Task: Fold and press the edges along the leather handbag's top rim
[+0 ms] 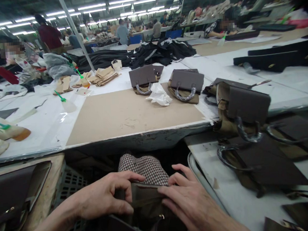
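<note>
A dark brown bag (147, 201) lies open across the lap, over black-and-white checked cloth. My left hand (107, 194) is at the left part of its upper edge, with thumb and index finger curved round the edge in a pinch. On the right part of that edge rests my right hand (187, 198), its fingers spread, some touching the bag's edge and the upper ones lifted off it. A small gold-coloured metal piece shows on the bag between the hands. The lower part of the bag fades into shadow.
Brown cardboard (132, 113) covers the table ahead, with small handled bags (186, 82) and crumpled white paper (160, 94) at its back. More bags (249, 104) are stacked at right. A plastic crate (71, 182) stands at left. Glue bottles (68, 105) and people are farther off.
</note>
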Motion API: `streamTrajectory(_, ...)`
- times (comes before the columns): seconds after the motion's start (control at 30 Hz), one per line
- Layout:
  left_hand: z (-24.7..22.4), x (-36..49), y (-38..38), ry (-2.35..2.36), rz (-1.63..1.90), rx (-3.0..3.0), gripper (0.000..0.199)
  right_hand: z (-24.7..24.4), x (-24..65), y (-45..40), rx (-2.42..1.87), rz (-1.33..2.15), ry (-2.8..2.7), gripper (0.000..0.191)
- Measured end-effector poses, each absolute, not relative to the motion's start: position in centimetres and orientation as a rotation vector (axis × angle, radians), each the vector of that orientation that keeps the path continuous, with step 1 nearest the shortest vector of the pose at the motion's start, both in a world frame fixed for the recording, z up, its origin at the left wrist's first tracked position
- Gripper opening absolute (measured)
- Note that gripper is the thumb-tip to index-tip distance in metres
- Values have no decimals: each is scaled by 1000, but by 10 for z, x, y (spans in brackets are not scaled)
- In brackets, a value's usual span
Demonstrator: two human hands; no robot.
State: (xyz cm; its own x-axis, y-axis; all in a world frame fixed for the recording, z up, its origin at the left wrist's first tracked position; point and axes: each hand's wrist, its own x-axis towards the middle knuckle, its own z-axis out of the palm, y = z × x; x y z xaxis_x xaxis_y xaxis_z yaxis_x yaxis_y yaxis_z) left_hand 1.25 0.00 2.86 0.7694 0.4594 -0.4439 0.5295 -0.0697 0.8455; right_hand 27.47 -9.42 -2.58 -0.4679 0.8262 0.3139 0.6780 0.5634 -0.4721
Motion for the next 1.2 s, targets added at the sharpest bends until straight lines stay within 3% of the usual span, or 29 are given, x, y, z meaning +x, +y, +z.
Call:
streamTrajectory(0.37,18,15,4,934,16,1623,21,-69,268,-88,-1410,365,-1927,25)
streamTrajectory(0.53,14,16,7,920,22,1610,21,-75,267,-92,-1425,425,-1883,45)
streamTrajectory(0.7,14,16,6,918,12,1610,21,-75,268,-92,-1485,498,-1862,51)
streamTrajectory(0.83,13,15,6,925,19,1586,20,-64,274,-87,-1580,799,-1732,54)
streamTrajectory(1.0,11,11,4,960,5,1567,17,-50,287,-80,-1562,1398,-1514,21)
streamTrajectory(1.2,8,12,3,1021,13,1598,16,-56,291,-76,-1466,1627,-1372,24)
